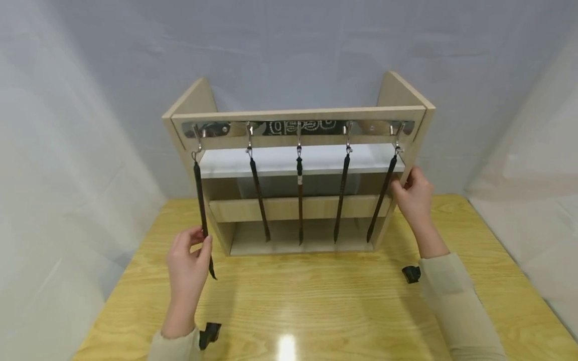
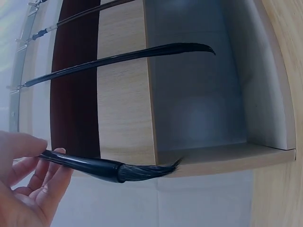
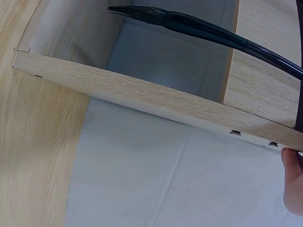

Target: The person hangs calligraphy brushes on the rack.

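In the head view, a dark writing brush (image 1: 199, 193) hangs by its loop from the leftmost hook of a wooden shelf rack (image 1: 300, 209). My left hand (image 1: 187, 255) pinches this brush low on its handle, between thumb and fingers. The left wrist view shows its flared black ferrule and dark bristle tip (image 2: 147, 171) sticking out past the fingers. My right hand (image 1: 413, 195) grips the rack's right side panel near mid-height, close to the rightmost brush (image 1: 384, 193). Most of the right hand lies outside the right wrist view.
More brushes hang from the metal hook strip, among them a middle brush (image 1: 300, 200) with a pale band. A white shelf board (image 1: 293, 159) runs behind them. The rack stands on a yellow wood-grain table (image 1: 316, 296), with pale cloth (image 1: 298, 45) behind and at the sides.
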Demonstrator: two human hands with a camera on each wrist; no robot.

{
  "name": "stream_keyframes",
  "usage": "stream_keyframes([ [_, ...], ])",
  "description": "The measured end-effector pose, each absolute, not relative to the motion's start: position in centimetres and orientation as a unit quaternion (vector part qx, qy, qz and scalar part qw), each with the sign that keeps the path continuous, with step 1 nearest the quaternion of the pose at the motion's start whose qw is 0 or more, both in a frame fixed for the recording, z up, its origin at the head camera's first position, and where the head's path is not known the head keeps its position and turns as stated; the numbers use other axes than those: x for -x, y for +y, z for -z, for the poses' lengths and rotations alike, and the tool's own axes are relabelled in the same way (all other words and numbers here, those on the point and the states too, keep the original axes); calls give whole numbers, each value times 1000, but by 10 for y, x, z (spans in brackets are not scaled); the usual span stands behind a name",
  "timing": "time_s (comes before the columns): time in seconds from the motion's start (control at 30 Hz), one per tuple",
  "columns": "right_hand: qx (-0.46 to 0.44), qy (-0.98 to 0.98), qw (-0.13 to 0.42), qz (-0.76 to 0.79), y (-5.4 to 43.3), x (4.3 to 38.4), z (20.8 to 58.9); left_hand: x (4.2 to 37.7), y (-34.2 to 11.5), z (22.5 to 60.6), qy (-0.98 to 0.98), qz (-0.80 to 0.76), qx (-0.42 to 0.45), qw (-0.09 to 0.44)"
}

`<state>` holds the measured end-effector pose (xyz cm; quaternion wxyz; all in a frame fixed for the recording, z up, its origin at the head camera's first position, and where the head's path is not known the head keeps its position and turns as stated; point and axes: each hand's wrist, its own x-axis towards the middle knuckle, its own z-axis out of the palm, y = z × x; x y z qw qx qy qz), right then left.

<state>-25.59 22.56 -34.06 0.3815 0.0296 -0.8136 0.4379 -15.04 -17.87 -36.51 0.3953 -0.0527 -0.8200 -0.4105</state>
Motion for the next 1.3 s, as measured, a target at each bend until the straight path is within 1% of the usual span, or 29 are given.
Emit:
stream_keyframes([
  [0.3,-28,-815,387,-430,225,256,341,151,-179,364,-823,403,49,398],
  [0.63,-25,-820,377,-429,225,256,342,152,-180,364,-822,402,55,399],
  [0.97,-28,-819,388,-422,225,255,341,152,-179,362,-819,399,61,409],
  [1.3,-28,-821,380,-426,225,254,340,153,-180,359,-819,396,65,410],
])
